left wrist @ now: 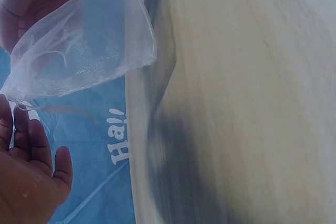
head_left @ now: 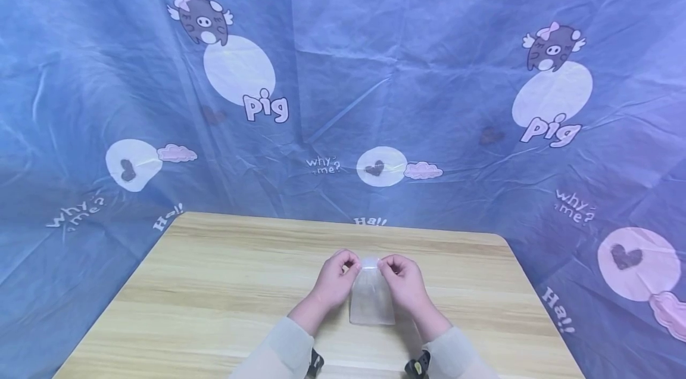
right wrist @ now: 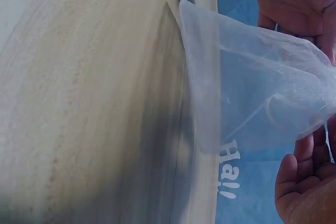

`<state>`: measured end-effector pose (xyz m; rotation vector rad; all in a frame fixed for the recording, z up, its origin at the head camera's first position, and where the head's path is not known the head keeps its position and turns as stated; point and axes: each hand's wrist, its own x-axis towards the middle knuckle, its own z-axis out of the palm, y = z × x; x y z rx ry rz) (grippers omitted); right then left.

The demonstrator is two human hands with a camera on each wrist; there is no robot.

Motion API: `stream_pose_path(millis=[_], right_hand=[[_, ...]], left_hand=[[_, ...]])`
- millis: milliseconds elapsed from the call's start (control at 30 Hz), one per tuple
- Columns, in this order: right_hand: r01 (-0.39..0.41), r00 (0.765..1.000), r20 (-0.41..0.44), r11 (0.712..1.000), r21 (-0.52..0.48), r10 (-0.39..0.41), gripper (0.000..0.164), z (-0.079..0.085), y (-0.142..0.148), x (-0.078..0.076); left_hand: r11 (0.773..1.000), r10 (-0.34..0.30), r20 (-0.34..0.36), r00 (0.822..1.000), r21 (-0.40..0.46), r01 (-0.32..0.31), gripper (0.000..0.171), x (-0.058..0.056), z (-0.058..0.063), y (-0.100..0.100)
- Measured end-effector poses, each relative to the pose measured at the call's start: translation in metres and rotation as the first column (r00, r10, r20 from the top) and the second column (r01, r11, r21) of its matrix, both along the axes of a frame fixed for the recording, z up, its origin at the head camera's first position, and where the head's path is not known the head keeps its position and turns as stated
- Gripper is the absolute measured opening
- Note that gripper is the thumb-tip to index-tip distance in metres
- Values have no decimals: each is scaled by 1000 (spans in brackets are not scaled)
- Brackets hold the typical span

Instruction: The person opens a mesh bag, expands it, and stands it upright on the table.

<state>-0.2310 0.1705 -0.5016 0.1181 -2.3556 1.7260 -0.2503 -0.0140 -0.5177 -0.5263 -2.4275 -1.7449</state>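
Note:
A sheer white drawstring pouch [head_left: 372,298] hangs above the table between my two hands, its body dropping below them. My left hand [head_left: 339,277] pinches one side of the pouch's top edge, and my right hand [head_left: 403,280] pinches the other side. In the left wrist view the mesh bag [left wrist: 100,40] is gathered narrow at its mouth, and a thin drawstring [left wrist: 73,109] trails from it. Through the mesh in the right wrist view, a pale loop of cord shows. Some fingertips of both hands are hidden behind the fabric.
The pale wood-grain table [head_left: 214,295] lies under both hands. A blue printed cloth [head_left: 343,99] hangs behind its far edge and along both sides. Dark wrist-camera mounts [head_left: 315,362] show below the sleeves.

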Motion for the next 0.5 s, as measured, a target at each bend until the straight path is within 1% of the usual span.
stream_pose_path(millis=[133, 200, 300, 400, 467, 500], right_hand=[[0, 1000, 1, 999, 32, 0, 10, -2, 2, -2], [-6, 1000, -23, 998, 69, 7, 11, -3, 4, -2], [-5, 997, -78, 988, 155, 17, 12, -6, 7, -3], [10, 989, -146, 969, 247, 27, 15, -7, 9, -3], [30, 978, -205, 947, 321, 38, 16, -8, 10, -2], [51, 968, -246, 929, 368, 44, 17, -8, 11, -2]], left_hand=[[1000, 0, -6, 1000, -8, 0, 7, 0, 0, -1], [1000, -3, -3, 1000, -24, 3, 7, 1, 2, -2], [997, -11, -7, 1000, -70, 11, 8, 2, 3, -3], [994, -27, -26, 999, -109, 24, 8, 3, 4, -5], [990, -34, -34, 999, -138, 29, 8, 3, 3, -5], [988, -39, -39, 998, -151, 33, 8, 3, 3, -5]])
